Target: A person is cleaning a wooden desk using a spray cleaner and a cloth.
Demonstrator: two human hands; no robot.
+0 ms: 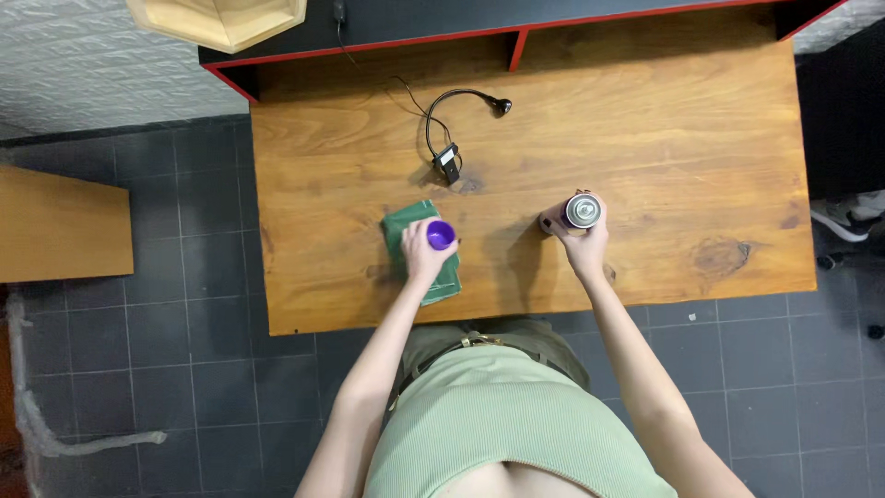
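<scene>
Fingers of the left hand pinch a purple cap above the green cloth; right hand wraps the upright spray can on the bench — best kept vertical, firmly held.

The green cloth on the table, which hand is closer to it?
Left. The left hand holds a purple cap directly over the green cloth. The right hand holds a spray can farther along the wooden table, well apart from the cloth.
</scene>
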